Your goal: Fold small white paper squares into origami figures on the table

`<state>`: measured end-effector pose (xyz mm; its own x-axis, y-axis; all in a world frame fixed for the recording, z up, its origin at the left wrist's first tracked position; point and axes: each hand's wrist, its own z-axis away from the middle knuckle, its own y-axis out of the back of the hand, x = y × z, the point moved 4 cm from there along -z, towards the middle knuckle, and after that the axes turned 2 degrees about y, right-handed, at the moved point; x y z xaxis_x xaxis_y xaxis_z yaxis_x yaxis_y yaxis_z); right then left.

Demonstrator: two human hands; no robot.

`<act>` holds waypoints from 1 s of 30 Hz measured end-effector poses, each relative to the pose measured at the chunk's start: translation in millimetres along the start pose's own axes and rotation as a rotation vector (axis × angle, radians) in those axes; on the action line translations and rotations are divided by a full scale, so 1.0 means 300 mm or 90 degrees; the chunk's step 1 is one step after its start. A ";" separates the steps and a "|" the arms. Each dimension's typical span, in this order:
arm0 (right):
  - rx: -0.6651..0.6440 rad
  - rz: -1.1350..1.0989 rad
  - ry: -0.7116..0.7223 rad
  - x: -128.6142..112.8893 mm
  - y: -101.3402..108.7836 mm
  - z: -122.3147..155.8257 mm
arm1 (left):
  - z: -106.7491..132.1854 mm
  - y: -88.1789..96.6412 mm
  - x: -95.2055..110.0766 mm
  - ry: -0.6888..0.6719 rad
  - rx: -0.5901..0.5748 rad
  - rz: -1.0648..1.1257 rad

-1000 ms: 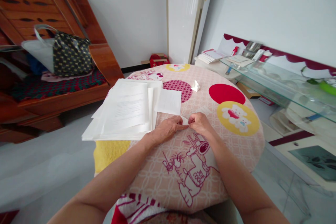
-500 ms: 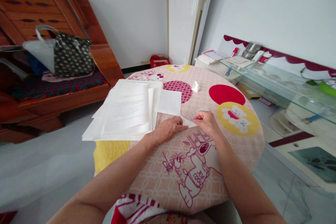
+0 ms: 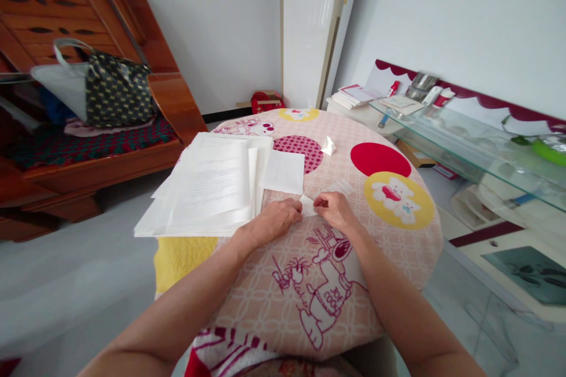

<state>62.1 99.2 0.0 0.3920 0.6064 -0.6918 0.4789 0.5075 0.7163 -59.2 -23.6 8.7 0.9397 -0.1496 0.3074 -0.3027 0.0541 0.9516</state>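
Observation:
A small folded piece of white paper [image 3: 308, 206] lies on the patterned tablecloth [image 3: 265, 283] between my hands. My left hand [image 3: 280, 218] has its fingers curled on the paper's left side. At its right edge, the fingertips of my right hand [image 3: 335, 210] pinch the paper. Just beyond my left hand lies a separate white sheet [image 3: 284, 172]. A pile of printed papers [image 3: 212, 182] spreads out to the left of it. Farther back stands a small folded paper piece [image 3: 328, 146], its exact shape unclear.
On the right, a glass shelf [image 3: 469, 147] holds metal containers and other items, near a stack of papers [image 3: 351, 96]. A wooden bench [image 3: 101, 171] with a dark patterned bag [image 3: 117, 91] stands on the left. A tall white air conditioner [image 3: 305, 41] is behind the table.
My right hand has shifted slightly left, closer to my left hand. My left fingers, stretched across the paper before, are now curled at its left side. The view has shifted slightly.

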 end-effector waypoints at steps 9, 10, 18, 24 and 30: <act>0.008 -0.015 -0.008 0.009 -0.005 0.000 | 0.056 0.026 0.011 0.072 0.007 -0.018; 0.009 -0.013 -0.009 0.007 -0.004 -0.001 | 0.061 0.031 0.008 0.081 0.007 -0.020; 0.005 0.051 -0.007 -0.006 -0.005 -0.006 | -0.006 0.099 -0.027 0.196 0.066 0.004; 0.017 -0.014 -0.005 0.013 -0.013 -0.007 | -0.090 0.032 -0.026 0.274 0.099 0.020; 0.131 0.054 0.000 -0.012 0.083 -0.013 | -0.154 0.032 -0.115 0.180 0.070 0.354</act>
<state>69.6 111.9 20.7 0.4380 0.6414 -0.6299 0.5947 0.3187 0.7381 -87.3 27.6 6.8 0.6386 0.1393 0.7568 -0.7581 -0.0554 0.6498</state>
